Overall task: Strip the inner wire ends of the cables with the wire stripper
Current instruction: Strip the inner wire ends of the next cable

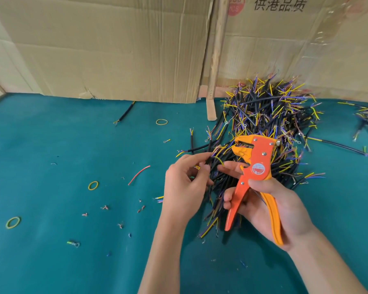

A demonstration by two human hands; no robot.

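Cardboard sheets (115, 49) stand behind green bench (51, 262); left hand (184, 183) fingers pinch one black cable (208, 152), right hand (272, 211) grips orange wire stripper (255, 166) over cable heap (270, 115)

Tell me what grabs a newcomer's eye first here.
The orange wire stripper, gripped by the right hand at centre, its head up over the big pile of black cables against the cardboard wall. Beside it the left hand pinches one cable. Rubber bands dot the teal tabletop.
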